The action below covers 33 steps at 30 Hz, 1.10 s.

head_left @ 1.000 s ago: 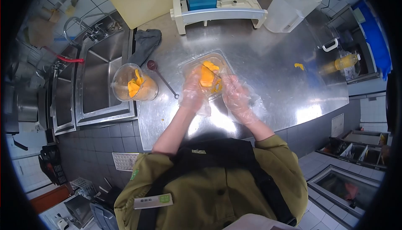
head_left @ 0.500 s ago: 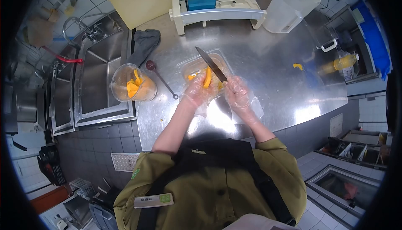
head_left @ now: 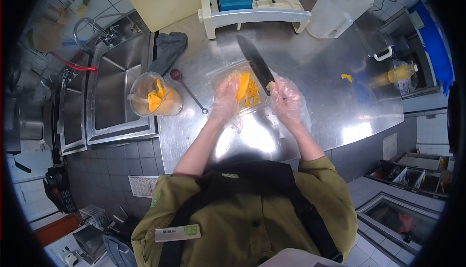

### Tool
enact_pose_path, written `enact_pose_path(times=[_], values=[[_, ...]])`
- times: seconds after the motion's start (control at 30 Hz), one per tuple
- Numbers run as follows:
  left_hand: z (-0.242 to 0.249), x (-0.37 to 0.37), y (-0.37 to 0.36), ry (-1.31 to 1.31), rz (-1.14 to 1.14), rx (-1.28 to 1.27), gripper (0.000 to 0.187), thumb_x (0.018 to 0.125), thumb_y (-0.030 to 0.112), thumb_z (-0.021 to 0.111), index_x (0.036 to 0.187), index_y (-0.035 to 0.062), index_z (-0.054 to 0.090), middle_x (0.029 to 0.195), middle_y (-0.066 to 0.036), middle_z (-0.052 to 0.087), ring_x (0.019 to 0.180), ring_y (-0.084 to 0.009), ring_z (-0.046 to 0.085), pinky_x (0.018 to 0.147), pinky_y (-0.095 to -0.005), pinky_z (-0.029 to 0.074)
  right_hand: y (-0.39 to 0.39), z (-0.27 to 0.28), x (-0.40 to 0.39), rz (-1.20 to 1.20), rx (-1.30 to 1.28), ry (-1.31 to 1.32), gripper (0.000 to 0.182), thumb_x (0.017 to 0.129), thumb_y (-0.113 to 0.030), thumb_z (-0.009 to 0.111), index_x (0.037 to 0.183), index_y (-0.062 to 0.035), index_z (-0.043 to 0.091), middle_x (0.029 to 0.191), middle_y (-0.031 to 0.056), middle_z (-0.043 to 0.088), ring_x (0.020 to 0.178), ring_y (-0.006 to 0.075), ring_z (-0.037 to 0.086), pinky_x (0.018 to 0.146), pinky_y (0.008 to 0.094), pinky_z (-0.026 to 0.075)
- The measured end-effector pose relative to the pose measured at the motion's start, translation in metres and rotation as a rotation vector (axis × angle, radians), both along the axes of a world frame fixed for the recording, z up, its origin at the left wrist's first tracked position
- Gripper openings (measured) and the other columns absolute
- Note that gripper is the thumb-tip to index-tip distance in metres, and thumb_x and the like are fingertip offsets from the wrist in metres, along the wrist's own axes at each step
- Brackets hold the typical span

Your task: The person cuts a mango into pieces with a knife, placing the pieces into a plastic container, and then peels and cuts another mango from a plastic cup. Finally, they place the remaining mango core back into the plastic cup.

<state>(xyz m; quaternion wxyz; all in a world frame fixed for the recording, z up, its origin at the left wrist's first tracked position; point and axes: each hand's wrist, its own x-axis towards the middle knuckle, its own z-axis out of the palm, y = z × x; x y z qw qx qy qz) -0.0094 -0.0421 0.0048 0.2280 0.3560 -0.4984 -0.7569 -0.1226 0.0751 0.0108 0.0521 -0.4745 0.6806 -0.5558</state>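
A clear plastic glove covers each hand. My left hand (head_left: 224, 98) has its fingers closed on an orange-yellow mango piece (head_left: 243, 85) above a clear plastic container (head_left: 212, 75). Small mango cubes (head_left: 252, 95) lie in that container, just right of the held piece. In my right hand (head_left: 286, 103) is a kitchen knife (head_left: 256, 62), gripped by its handle. Its broad blade points up and left, over the container's right side and apart from the mango.
On the left stand a clear tub (head_left: 138, 103) of orange-yellow peels and a long-handled measuring spoon (head_left: 190, 92), beside the sink (head_left: 116, 72). A white slicer-like frame (head_left: 252, 18), a translucent pitcher (head_left: 335, 17), a yellow scrap (head_left: 346, 78) and a bottle (head_left: 399, 73) are on the steel counter (head_left: 330, 106).
The knife and my right hand have moved right, away from the mango, with the blade raised further. My left hand has shifted slightly left, and the cubes now show.
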Motion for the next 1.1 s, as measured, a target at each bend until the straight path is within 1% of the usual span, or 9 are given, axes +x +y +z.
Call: enact_pose_path(times=[0.07,0.1,0.4,0.5,0.6,0.7,0.8,0.9,1.1], values=[[0.007,-0.002,0.002,0.110,-0.016,0.082,0.027,0.092,0.024,0.045,0.108,0.0037,0.053,0.093,-0.002,0.056,0.080,-0.0088,0.052,0.071,-0.0226,0.044,-0.001,0.008,0.006,-0.030,0.014,0.230,0.012,0.081,-0.002,0.054,0.091,-0.0009,0.060,0.075,0.0125,0.056,0.067,0.0245,0.055,0.060,0.0327,0.043],[0.009,-0.003,0.002,0.164,-0.025,0.123,0.026,0.092,0.024,0.046,0.109,0.0046,0.052,0.095,-0.002,0.056,0.080,-0.0083,0.051,0.070,-0.0221,0.043,-0.002,0.009,0.005,-0.022,0.070,0.114,0.011,0.080,-0.001,0.055,0.090,-0.0006,0.060,0.075,0.0121,0.056,0.066,0.0233,0.055,0.059,0.0314,0.043],[0.012,-0.007,0.006,0.318,0.099,0.249,0.034,0.093,0.020,0.041,0.123,0.0049,0.042,0.109,-0.006,0.050,0.095,-0.0133,0.048,0.081,-0.0262,0.042,-0.001,0.018,0.008,-0.079,-0.080,0.246,0.015,0.080,0.000,0.057,0.095,0.0014,0.059,0.077,0.0131,0.057,0.066,0.0230,0.055,0.058,0.0296,0.044],[0.024,-0.011,0.011,0.296,0.103,0.176,0.035,0.093,0.020,0.040,0.125,0.0054,0.040,0.113,-0.006,0.048,0.099,-0.0141,0.047,0.083,-0.0274,0.041,-0.003,0.002,0.015,-0.017,-0.060,0.078,0.018,0.080,0.000,0.056,0.098,0.0008,0.059,0.079,0.0126,0.057,0.066,0.0214,0.055,0.057,0.0278,0.045],[0.023,-0.012,0.008,0.304,0.139,0.234,0.035,0.092,0.021,0.043,0.123,0.0052,0.041,0.111,-0.006,0.049,0.100,-0.0145,0.047,0.085,-0.0277,0.041,-0.004,0.012,0.014,-0.056,-0.171,0.349,0.020,0.081,0.001,0.055,0.100,0.0001,0.058,0.082,0.0118,0.057,0.066,0.0197,0.056,0.055,0.0263,0.045],[0.031,-0.017,0.009,0.274,0.210,0.337,0.034,0.091,0.021,0.045,0.121,0.0052,0.043,0.108,-0.006,0.050,0.098,-0.0155,0.049,0.084,-0.0291,0.043,-0.002,0.006,0.018,-0.076,-0.034,0.456,0.024,0.075,0.005,0.060,0.099,-0.0003,0.060,0.080,0.0116,0.058,0.064,0.0231,0.057,0.055,0.0301,0.046],[0.036,-0.016,0.011,0.301,0.219,0.477,0.032,0.091,0.020,0.047,0.119,0.0047,0.045,0.104,-0.006,0.052,0.095,-0.0161,0.052,0.080,-0.0308,0.046,-0.004,0.005,0.017,-0.059,-0.210,0.330,0.026,0.074,0.004,0.061,0.100,-0.0016,0.061,0.084,0.0118,0.062,0.066,0.0245,0.060,0.056,0.0319,0.048],[0.031,-0.021,0.008,0.247,0.233,0.485,0.032,0.091,0.018,0.045,0.119,0.0039,0.045,0.104,-0.007,0.052,0.092,-0.0170,0.053,0.076,-0.0318,0.048,0.000,0.008,0.019,-0.105,0.083,0.512,0.028,0.073,0.003,0.062,0.100,-0.0020,0.061,0.088,0.0125,0.063,0.070,0.0253,0.062,0.060,0.0337,0.049],[0.024,-0.008,0.001,0.186,0.031,0.399,0.035,0.089,0.012,0.040,0.123,0.0021,0.042,0.109,-0.010,0.052,0.095,-0.0196,0.053,0.083,-0.0333,0.046,-0.003,-0.011,-0.001,-0.141,-0.111,0.778,0.036,0.070,0.003,0.059,0.105,-0.0046,0.059,0.092,0.0113,0.058,0.069,0.0225,0.059,0.054,0.0301,0.047]])
